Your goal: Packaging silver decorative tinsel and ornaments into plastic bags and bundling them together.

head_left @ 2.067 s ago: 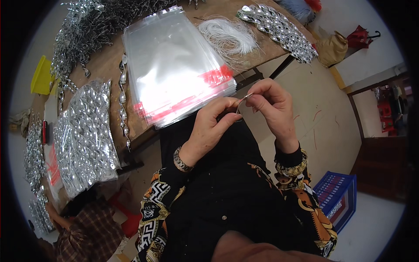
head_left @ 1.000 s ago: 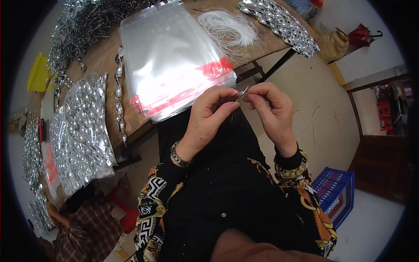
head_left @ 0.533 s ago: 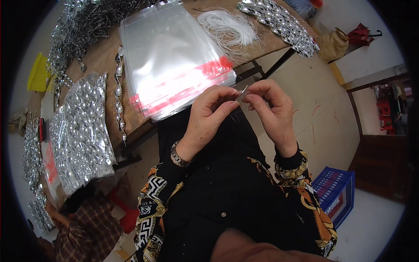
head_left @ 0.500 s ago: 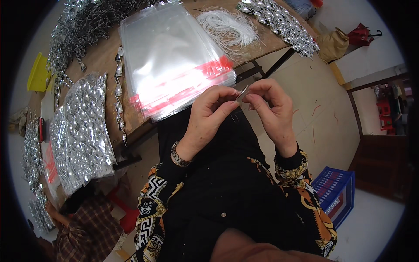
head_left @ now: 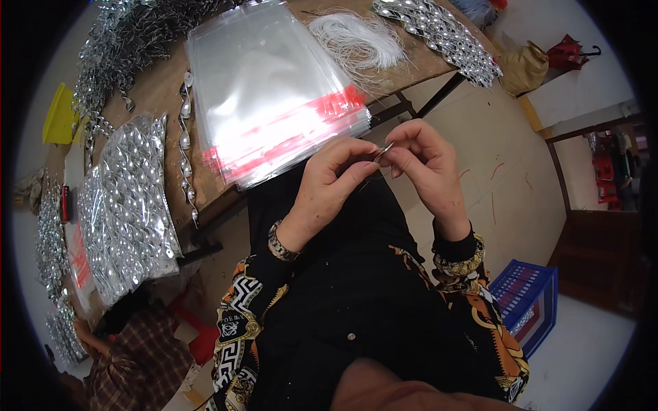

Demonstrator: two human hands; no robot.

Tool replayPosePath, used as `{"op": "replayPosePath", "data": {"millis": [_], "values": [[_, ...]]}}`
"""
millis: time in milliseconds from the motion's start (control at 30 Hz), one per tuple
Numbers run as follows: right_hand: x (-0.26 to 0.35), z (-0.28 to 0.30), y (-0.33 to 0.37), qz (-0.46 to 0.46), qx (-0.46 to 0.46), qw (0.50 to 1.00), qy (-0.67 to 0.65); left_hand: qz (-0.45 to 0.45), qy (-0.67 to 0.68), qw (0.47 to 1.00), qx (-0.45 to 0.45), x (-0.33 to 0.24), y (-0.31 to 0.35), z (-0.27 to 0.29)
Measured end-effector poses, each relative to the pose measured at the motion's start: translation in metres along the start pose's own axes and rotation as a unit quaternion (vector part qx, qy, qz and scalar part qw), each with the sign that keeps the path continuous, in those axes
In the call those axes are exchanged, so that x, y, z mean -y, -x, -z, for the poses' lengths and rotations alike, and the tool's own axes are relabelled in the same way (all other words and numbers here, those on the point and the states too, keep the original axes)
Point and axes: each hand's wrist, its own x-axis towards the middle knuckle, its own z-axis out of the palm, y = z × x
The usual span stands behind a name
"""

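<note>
In front of my black-clothed lap, my left hand (head_left: 330, 183) and my right hand (head_left: 433, 179) meet at the fingertips, thumb and forefinger pinched on each. Between them shows a small shiny silver piece (head_left: 387, 147), thin and narrow; the fingers cover most of it, so its kind cannot be made out. Just beyond my hands lies a stack of clear plastic bags (head_left: 257, 75) with red strips along the near end. A hank of white string (head_left: 360, 42) rests on the table behind the bags.
The wooden table (head_left: 154, 96) holds a twisted silver strand (head_left: 185, 147), packed silver strands (head_left: 130, 205), a silver heap (head_left: 130, 44) and more silver strands (head_left: 442, 38). A yellow bin (head_left: 60, 115) stands left. A person in a checked shirt (head_left: 140, 356) works lower left; a blue basket (head_left: 524, 301) sits right.
My fingertips have drawn slightly closer together, and my right hand has tilted a little. More of the silver piece shows between them. The things on the table have stayed put.
</note>
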Motion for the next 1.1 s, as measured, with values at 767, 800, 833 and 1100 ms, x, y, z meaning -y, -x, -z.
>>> {"op": "replayPosePath", "data": {"millis": [767, 800, 833, 1100], "values": [[0.018, 0.000, -0.017, -0.039, 0.080, 0.995, 0.048, -0.086, -0.007, 0.995, -0.044, -0.022, -0.011, 0.002], [0.020, 0.000, -0.019, -0.040, 0.088, 0.994, 0.053, -0.103, -0.019, 0.993, -0.049, -0.022, -0.012, 0.002], [0.021, -0.001, -0.020, -0.039, 0.090, 0.994, 0.053, -0.104, -0.020, 0.993, -0.050, -0.023, -0.013, 0.004], [0.036, -0.011, -0.035, -0.008, 0.104, 0.991, 0.087, -0.155, -0.035, 0.983, -0.097, -0.032, -0.019, 0.008]]}}
